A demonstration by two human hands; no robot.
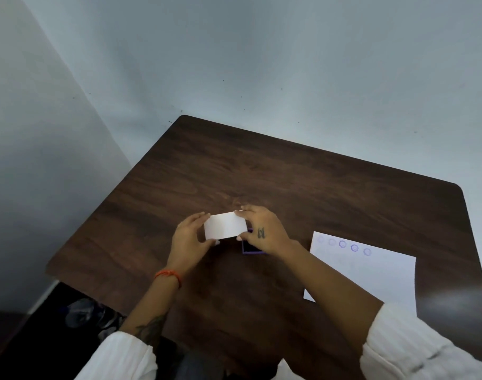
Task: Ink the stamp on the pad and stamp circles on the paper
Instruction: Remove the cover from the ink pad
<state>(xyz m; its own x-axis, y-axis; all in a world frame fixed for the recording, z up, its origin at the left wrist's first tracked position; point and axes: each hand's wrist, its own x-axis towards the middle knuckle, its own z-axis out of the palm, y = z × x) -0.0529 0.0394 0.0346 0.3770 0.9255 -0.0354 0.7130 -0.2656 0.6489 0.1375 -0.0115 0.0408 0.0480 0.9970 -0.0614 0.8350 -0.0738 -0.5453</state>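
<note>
A small white rectangular lid (225, 225) is held above the table between both hands. My left hand (189, 241) pinches its left end and my right hand (263, 230) pinches its right end. Just under my right hand sits the purple ink pad (251, 251), mostly hidden by the hand and the lid. A white sheet of paper (371, 278) lies to the right, with a row of several purple stamped circles (348, 246) along its far edge, the left ones faint. I cannot see the stamp itself.
The dark wooden table (261, 174) stands in a corner against grey walls. Its left edge drops to a dark floor with a blurry object (81, 314) below. My right forearm crosses the paper's near left corner.
</note>
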